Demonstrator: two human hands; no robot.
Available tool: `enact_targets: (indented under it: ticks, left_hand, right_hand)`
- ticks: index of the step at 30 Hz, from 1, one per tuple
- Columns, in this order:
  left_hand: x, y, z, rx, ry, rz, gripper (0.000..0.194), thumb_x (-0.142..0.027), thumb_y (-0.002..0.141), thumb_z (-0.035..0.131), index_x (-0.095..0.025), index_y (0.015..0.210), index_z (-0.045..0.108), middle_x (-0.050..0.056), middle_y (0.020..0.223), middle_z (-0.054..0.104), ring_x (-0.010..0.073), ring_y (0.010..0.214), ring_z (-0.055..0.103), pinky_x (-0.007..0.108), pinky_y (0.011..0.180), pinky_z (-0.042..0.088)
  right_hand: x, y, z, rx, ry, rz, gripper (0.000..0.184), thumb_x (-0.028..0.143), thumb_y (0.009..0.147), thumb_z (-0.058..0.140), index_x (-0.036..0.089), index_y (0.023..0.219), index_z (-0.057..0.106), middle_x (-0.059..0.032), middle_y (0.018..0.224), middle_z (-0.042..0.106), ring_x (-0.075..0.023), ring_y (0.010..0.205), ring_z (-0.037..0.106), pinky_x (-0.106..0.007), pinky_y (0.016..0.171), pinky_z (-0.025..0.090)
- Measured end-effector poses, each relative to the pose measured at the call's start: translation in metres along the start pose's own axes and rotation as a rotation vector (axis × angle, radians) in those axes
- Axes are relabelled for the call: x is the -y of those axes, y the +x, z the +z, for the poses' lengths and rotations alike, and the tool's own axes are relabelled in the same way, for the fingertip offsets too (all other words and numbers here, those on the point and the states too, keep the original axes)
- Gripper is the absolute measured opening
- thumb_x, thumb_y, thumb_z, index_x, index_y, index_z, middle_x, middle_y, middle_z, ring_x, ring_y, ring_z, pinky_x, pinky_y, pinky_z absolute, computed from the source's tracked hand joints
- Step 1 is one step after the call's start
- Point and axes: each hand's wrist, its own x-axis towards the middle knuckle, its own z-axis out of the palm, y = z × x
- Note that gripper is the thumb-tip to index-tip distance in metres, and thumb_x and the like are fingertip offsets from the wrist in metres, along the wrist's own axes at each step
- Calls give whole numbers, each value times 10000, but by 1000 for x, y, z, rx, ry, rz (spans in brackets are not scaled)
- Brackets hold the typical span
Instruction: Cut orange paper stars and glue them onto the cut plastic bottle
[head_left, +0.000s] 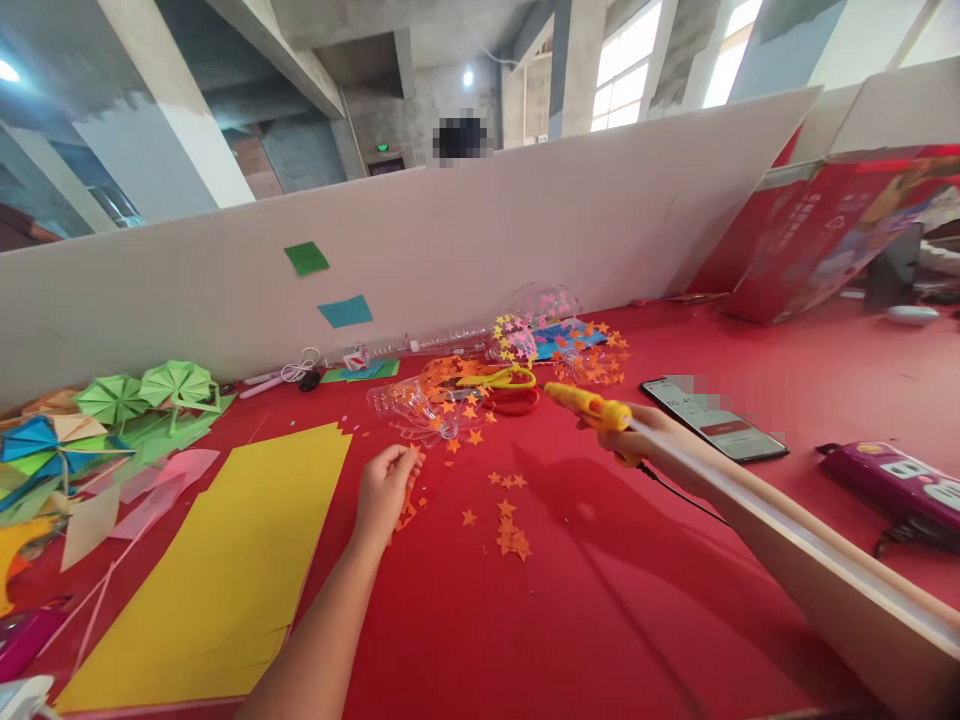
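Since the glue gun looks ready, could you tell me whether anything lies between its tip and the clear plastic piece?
Yes: the scissors lie between the glue gun in the right hand and the clear plastic piece.

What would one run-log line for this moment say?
left hand: shut on orange paper strip | right hand: shut on yellow plastic glue gun | orange paper stars scattered on red table

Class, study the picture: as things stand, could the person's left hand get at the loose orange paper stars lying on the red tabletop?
Probably yes. The left hand rests on the red tabletop beside the loose orange paper stars, with only bare surface between; it already touches an orange paper scrap.
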Motion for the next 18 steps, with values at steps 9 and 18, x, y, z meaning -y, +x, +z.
enact_targets:
  ticks: [9,18]
  left_hand:
    - [-13,18,-6,-227,-513,-184,269,-322,539,698,-157,740,628,1,669,602,159,671,603,252,583,464]
    - [-1,12,-1,-302,-316,28,176,-336,661,660,-166,686,623,59,1050,578,115,710,550,203,535,436]
  right_hand:
    - [27,27,32,16,713,140,159,246,593,713,178,712,632,-20,640,629,-118,515,517,-245,475,406]
    - [18,11,61,114,864,171,191,239,584,742,181,728,632,-46,913,678,-142,660,624,-271,613,519]
